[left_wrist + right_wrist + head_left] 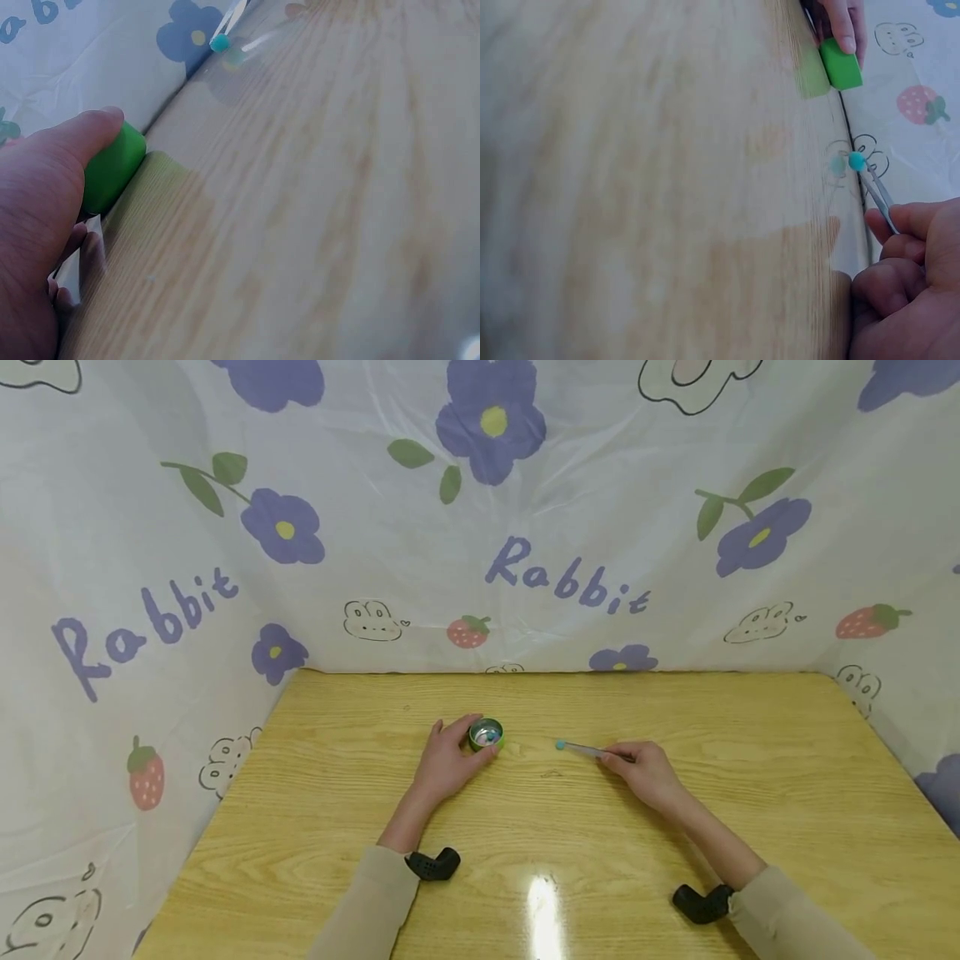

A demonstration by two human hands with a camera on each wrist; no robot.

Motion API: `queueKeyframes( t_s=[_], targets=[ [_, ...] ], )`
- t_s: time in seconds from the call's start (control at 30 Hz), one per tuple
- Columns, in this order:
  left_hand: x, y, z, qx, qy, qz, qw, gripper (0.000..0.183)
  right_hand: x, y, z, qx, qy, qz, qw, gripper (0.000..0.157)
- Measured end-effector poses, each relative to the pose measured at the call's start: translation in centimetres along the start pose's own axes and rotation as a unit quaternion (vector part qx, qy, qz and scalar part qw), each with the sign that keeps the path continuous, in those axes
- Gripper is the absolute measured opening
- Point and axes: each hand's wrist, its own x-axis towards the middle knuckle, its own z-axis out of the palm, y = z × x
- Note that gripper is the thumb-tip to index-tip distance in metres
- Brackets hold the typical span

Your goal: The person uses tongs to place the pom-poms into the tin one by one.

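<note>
A small round green tin (487, 746) with a silvery inside stands on the table, a blue bead (491, 737) lying in it. My left hand (448, 762) grips the tin from its left side, the thumb along the green wall (118, 169). To the right, my right hand (647, 772) pinches metal tweezers (587, 750) between thumb and fingers. A turquoise bead (856, 160) is held between the tweezer tips, just above the table and apart from the tin.
The wood-grain table (555, 827) is glossy and reflects light. Behind and beside it hangs a white cloth (570, 518) printed with flowers, strawberries and rabbits. A black device (435, 864) sits at the left wrist, another black device (702, 903) at the right.
</note>
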Motion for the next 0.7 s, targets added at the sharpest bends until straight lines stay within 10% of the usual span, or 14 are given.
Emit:
queueKeyframes(
  t_s=[0.7],
  targets=[
    [-0.02,-0.04,0.03,0.001,0.001,-0.004,1.0,0.063,-0.17,-0.6,-0.23,0.028,0.002,0.024,0.999,0.027]
  ],
)
